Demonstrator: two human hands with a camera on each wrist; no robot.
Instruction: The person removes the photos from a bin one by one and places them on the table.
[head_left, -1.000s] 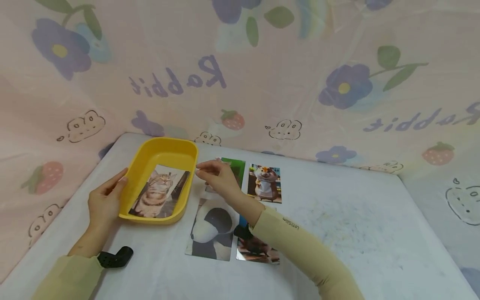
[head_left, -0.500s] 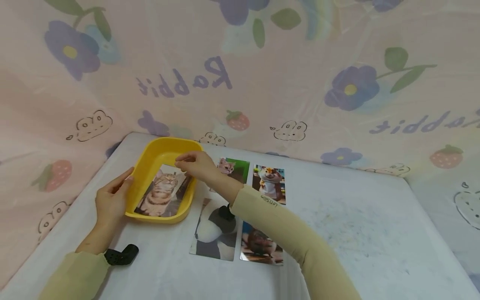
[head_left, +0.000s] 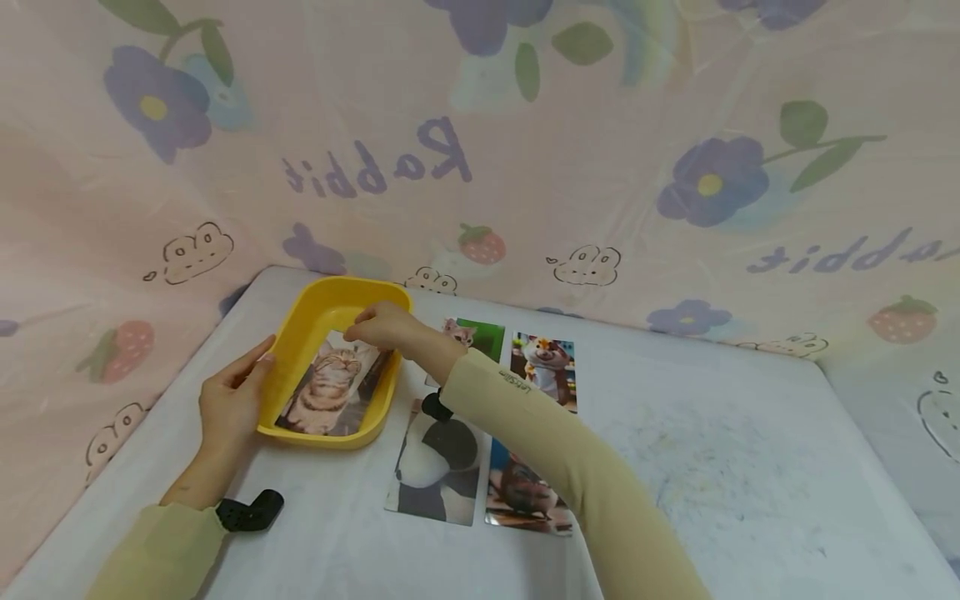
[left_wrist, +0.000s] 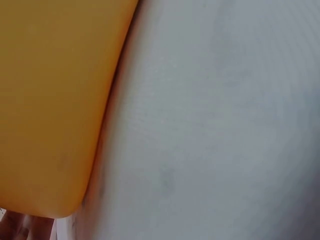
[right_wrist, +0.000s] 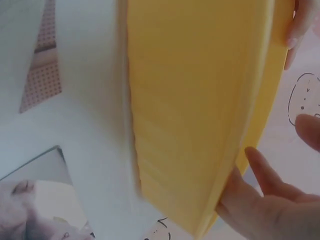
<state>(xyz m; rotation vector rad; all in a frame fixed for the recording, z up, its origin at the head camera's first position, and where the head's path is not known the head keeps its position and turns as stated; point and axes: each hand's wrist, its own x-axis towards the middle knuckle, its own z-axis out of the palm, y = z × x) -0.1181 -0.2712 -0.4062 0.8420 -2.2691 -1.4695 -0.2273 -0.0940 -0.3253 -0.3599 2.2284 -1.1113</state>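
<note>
Right hand [head_left: 386, 327] is reaching over the far end of the yellow tray [head_left: 294, 342] in the head view, fingers curled and pinching the top edge of the cat photo [head_left: 330, 385], which is lying tilted inside the tray w/ its upper end leaning on the far wall. Left hand [head_left: 228, 400] is resting flat against the tray's left outer wall, fingers straight, thumb along the rim, gripping nothing. Tray is sitting on the white table [head_left: 712, 450] at the back-left; just right of it four more pics are lying flat: kitten photo [head_left: 474, 335], hamster photo [head_left: 543, 371], panda photo [head_left: 435, 462] & a brownish photo [head_left: 525, 492] partly under my sleeve. Left wrist view is showing only the tray's yellow outer wall [left_wrist: 50, 100] touching the table [left_wrist: 215, 125], w/ a bit of my fingers [left_wrist: 20, 227] at the bottom edge. Right wrist view is showing the tray wall [right_wrist: 200, 100] up close, my right-hand fingers [right_wrist: 265, 200] at its lower rim, left fingertips [right_wrist: 300, 25] at top right; the pinch itself isn't visible here.
</note>
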